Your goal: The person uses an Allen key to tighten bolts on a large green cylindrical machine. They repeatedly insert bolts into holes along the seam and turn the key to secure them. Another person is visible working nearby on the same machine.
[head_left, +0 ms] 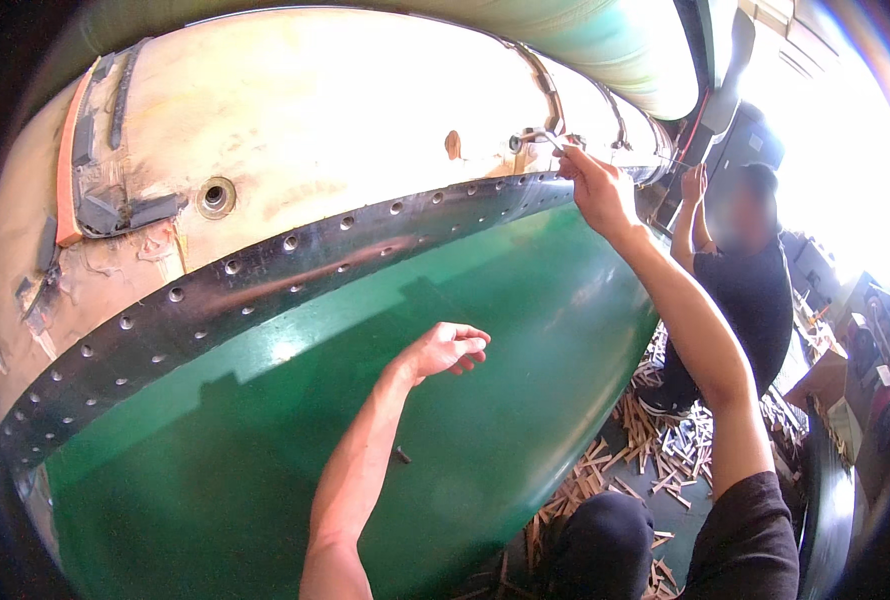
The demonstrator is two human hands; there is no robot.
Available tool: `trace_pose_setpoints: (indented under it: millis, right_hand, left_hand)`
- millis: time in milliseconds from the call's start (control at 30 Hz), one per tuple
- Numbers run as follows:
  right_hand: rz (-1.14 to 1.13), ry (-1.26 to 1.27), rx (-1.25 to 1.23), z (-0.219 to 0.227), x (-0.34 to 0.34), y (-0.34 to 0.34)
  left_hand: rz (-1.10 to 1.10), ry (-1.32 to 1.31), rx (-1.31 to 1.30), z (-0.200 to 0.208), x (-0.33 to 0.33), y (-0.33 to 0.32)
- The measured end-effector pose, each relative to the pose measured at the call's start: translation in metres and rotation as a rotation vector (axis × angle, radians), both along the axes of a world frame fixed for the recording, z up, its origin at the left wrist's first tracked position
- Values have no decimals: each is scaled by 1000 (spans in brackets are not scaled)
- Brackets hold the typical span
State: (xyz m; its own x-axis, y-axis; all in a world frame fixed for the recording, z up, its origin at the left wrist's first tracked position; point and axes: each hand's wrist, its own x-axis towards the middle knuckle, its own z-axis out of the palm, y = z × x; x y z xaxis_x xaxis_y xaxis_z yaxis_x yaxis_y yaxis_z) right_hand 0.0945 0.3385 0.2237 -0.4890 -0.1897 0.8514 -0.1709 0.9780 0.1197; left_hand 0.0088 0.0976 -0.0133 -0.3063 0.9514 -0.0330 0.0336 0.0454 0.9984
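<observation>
My right hand [597, 190] is raised at the large pale curved body and closed on a shiny metal wrench [542, 135]. The wrench's far end reaches a small round fitting on the pale surface [345, 110], just above the dark flange [290, 262] with its rows of holes. Glare hides the exact contact. Lower and to the left, my left hand [443, 350] hovers over the green curved surface [295, 450], fingers loosely bent and apart, holding nothing. A small dark bolt-like piece [403, 455] lies on the green surface below it.
A co-worker [735, 270] in dark clothes sits at the right, hands raised to the same body. Many wooden strips [680, 450] litter the floor there. An orange strip [72, 170] runs down the far left. A large green cylinder [605, 50] hangs overhead.
</observation>
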Motion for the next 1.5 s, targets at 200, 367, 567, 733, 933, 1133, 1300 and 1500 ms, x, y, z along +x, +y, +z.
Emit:
trace_pose_setpoints:
  millis: [200,367,567,733,933,1133,1300,1500]
  right_hand:
    - [-83,-147,28,-1,14,-13]
    - [-69,-158,8,-11,18,-29]
    - [-131,-156,-34,-18,16,-33]
    - [-122,-122,-20,-18,17,-28]
    - [-69,-92,11,-19,12,-23]
    - [-196,-24,250,7,13,-18]
    - [-193,-31,393,32,8,-9]
    - [-277,-67,654,68,1,17]
  left_hand:
    - [5,-6,7,-7,-7,1]
    - [-5,-4,7,-8,-8,4]
    - [-12,-2,0,-10,-7,5]
    - [5,0,-10,-8,-4,3]
    - [-13,6,-25,-10,-3,2]
    - [-13,-7,-6,-11,-3,3]
    - [-9,-12,-2,-16,-6,2]
    - [-12,-24,-15,-13,-3,5]
